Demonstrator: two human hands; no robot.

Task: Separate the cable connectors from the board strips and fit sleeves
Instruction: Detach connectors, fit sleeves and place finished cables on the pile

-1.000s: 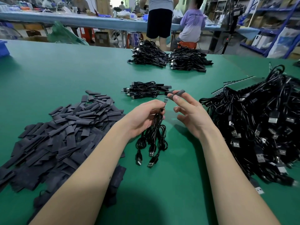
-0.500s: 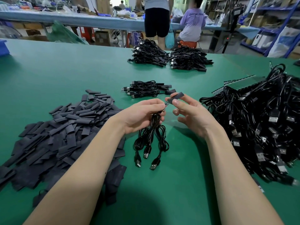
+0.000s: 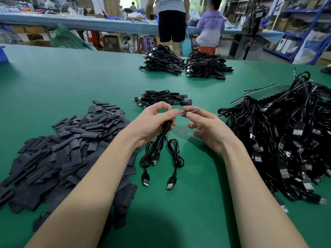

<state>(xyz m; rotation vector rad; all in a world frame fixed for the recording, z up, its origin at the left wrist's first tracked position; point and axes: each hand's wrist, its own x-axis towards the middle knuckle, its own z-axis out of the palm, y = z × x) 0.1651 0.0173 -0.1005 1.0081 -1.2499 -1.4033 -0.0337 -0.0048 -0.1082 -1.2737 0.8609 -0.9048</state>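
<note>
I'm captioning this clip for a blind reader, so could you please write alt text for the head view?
The left hand grips a bundle of black cables while the right hand pinches a dark sleeve against a small connector. On the green table, a sleeve pile lies left and a cable heap right.

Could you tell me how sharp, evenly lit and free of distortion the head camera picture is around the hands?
Head view: the left hand, right hand and the sleeve are sharp; soft overhead light, with a broad dark shadow on the green table between the forearms; wide-angle bending curves the table's far edge; the background people and shelves are blurred.
</note>
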